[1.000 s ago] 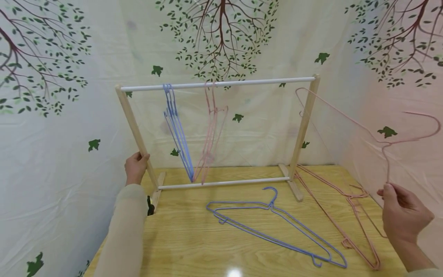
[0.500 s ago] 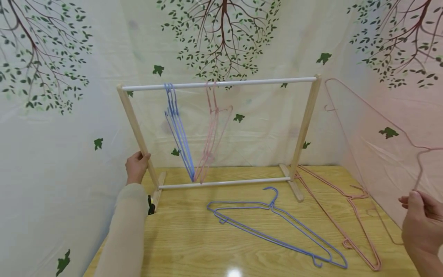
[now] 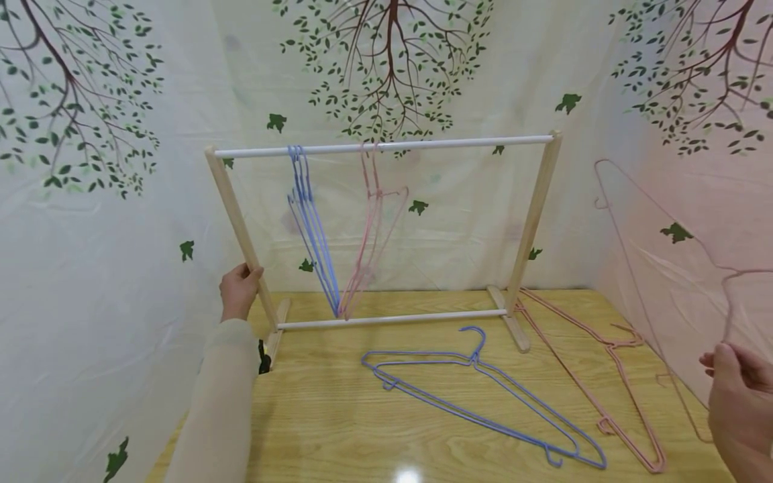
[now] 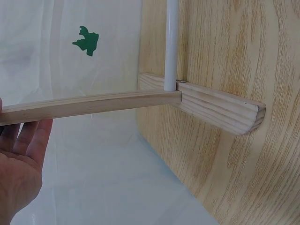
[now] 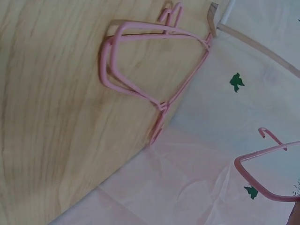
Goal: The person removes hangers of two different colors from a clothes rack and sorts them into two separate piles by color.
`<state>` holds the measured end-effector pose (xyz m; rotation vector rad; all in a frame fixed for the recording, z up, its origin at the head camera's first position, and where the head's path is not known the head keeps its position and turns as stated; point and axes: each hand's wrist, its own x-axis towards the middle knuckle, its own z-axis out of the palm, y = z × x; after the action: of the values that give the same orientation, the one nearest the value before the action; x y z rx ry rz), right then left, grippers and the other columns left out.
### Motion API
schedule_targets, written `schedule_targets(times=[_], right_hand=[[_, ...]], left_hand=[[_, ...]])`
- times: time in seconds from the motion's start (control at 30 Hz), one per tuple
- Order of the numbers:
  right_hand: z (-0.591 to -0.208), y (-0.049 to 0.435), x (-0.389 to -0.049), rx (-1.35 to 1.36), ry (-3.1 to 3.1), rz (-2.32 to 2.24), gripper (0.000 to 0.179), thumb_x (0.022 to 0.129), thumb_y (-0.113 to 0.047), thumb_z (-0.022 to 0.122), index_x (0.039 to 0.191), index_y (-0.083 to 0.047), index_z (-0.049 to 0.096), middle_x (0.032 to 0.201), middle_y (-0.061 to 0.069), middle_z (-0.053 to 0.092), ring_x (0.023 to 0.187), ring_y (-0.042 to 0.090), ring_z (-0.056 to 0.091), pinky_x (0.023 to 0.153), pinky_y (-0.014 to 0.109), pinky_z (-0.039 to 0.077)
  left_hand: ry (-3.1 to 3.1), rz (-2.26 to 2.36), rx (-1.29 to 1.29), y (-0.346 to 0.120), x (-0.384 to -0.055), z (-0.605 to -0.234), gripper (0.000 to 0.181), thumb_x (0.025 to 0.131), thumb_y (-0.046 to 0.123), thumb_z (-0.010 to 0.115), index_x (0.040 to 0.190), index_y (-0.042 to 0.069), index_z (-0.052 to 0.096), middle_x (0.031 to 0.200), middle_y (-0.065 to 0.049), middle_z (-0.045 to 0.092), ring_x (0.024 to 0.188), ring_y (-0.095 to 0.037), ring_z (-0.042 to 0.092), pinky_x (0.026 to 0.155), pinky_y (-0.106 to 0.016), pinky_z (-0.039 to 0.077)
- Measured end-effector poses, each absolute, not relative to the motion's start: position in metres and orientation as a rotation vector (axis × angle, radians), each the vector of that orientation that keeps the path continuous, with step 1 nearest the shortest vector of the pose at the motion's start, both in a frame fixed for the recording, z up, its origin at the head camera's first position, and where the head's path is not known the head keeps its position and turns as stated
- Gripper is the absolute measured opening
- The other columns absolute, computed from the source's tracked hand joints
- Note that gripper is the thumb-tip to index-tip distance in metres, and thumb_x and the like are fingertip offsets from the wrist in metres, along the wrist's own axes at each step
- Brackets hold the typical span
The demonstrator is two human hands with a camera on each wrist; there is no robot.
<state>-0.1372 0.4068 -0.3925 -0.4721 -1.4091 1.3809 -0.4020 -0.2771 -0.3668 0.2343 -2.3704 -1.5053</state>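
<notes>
My left hand (image 3: pixel 239 293) grips the left wooden post (image 3: pixel 234 218) of a clothes rack; the left wrist view shows its fingers under that post (image 4: pixel 93 105). At the right edge of the head view, my right hand (image 3: pixel 741 396) pinches the side of a pink hanger (image 3: pixel 628 251), held up in the air with its hook out of frame. On the rack's white top rail (image 3: pixel 453 143) hang several blue hangers (image 3: pixel 313 235) and, to their right, a few pink hangers (image 3: pixel 368 248). In the right wrist view only a bit of the right hand (image 5: pixel 294 216) shows.
Blue hangers (image 3: pixel 477 421) lie stacked on the wooden table (image 3: pixel 326 429) before the rack. More pink hangers (image 3: pixel 594 396) lie at the table's right side, by the rack's right foot (image 3: pixel 510 322). A small black object (image 3: pixel 264 359) is at the left foot. Printed cloth walls stand close behind.
My right hand has moved right and slightly down, carrying the pink hanger away from the rack's right post. The hung pink hangers have swung slightly. My left hand stays on the post.
</notes>
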Motion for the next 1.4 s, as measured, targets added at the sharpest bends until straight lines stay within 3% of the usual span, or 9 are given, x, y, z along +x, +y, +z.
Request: schedule_targets(times=[0.2, 0.4, 0.53, 0.8, 1.17, 1.4], right_hand=[[-0.397, 0.404, -0.134, -0.452, -1.439, 1.364, 0.011, 0.091, -0.002, 0.067, 0.096, -0.002, 0.077, 0.067, -0.014, 0.069, 0.059, -0.005, 0.063, 0.059, 0.006, 0.047], [-0.403, 0.399, -0.13, -0.582, -1.595, 1.257, 0.014, 0.092, -0.005, 0.068, 0.101, -0.007, 0.077, 0.068, -0.02, 0.067, 0.06, -0.008, 0.062, 0.059, 0.006, 0.047], [-0.407, 0.397, -0.13, -0.619, -1.647, 1.263, 0.011, 0.092, -0.007, 0.069, 0.093, -0.011, 0.079, 0.066, -0.02, 0.067, 0.058, -0.007, 0.061, 0.057, 0.006, 0.047], [-0.418, 0.389, -0.132, -0.665, -1.745, 1.295, 0.011, 0.091, -0.01, 0.072, 0.084, -0.015, 0.079, 0.063, -0.019, 0.066, 0.056, -0.006, 0.061, 0.054, 0.007, 0.046], [-0.433, 0.379, -0.133, -0.728, -1.858, 1.388, 0.01, 0.091, -0.014, 0.072, 0.084, -0.014, 0.08, 0.062, -0.017, 0.067, 0.056, -0.004, 0.062, 0.052, 0.01, 0.047], [-0.447, 0.384, -0.135, -0.711, -2.005, 1.396, 0.015, 0.094, -0.021, 0.07, 0.083, -0.018, 0.079, 0.063, -0.019, 0.067, 0.057, -0.004, 0.063, 0.052, 0.011, 0.048]], left_hand=[[-2.379, -1.501, 0.241, -0.278, -0.405, -0.365, 0.045, 0.104, 0.024, 0.053, 0.14, -0.001, 0.054, 0.131, -0.025, 0.06, 0.111, -0.035, 0.06, 0.082, -0.032, 0.051], [-2.377, -1.503, 0.237, -0.281, -0.409, -0.365, 0.043, 0.103, 0.022, 0.054, 0.139, -0.002, 0.055, 0.129, -0.025, 0.061, 0.11, -0.035, 0.061, 0.081, -0.031, 0.051], [-2.37, -1.503, 0.236, -0.28, -0.407, -0.366, 0.043, 0.103, 0.022, 0.055, 0.139, -0.002, 0.056, 0.128, -0.025, 0.061, 0.109, -0.035, 0.061, 0.084, -0.035, 0.052], [-2.366, -1.522, 0.231, -0.28, -0.403, -0.366, 0.044, 0.103, 0.023, 0.054, 0.14, -0.001, 0.055, 0.129, -0.024, 0.061, 0.109, -0.035, 0.061, 0.077, -0.027, 0.051], [-2.374, -1.531, 0.235, -0.279, -0.395, -0.366, 0.045, 0.104, 0.025, 0.052, 0.141, -0.001, 0.053, 0.131, -0.024, 0.059, 0.112, -0.035, 0.06, 0.083, -0.032, 0.052], [-2.363, -1.543, 0.249, -0.277, -0.39, -0.366, 0.046, 0.104, 0.026, 0.052, 0.142, 0.001, 0.053, 0.132, -0.024, 0.059, 0.113, -0.035, 0.059, 0.091, -0.041, 0.05]])
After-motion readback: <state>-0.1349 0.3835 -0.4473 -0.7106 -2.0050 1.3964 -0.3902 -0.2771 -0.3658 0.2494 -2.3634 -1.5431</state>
